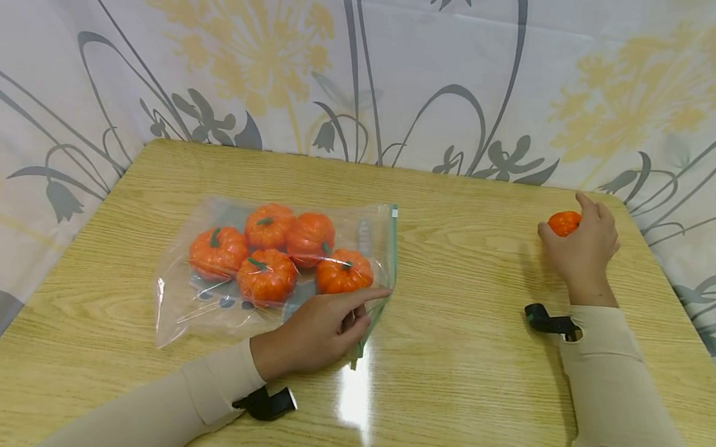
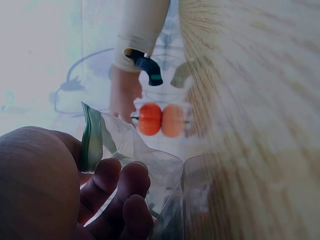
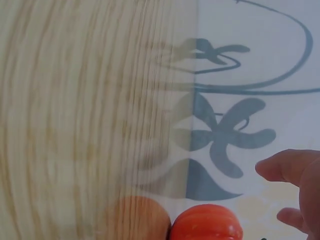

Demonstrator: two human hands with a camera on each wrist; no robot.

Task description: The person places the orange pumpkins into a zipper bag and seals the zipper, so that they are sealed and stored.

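Observation:
A clear zip bag (image 1: 174,301) lies flat on the table with several small orange pumpkins (image 1: 217,253) inside. My left hand (image 1: 318,333) pinches its green zip edge (image 1: 392,252) near the front corner; the left wrist view shows the green strip (image 2: 92,142) raised between thumb and fingers. Far to the right, a single orange pumpkin (image 1: 562,223) with a green stem stands on the table. Around it my right hand (image 1: 584,252) spreads thumb and fingers. In the right wrist view, fingers (image 3: 285,167) show apart from this pumpkin (image 3: 207,223).
The wood-grain table (image 1: 448,363) ends at the back against a flower-patterned curtain (image 1: 390,70), which also hangs along both sides. Black wrist cameras (image 1: 550,321) are strapped at both sleeves.

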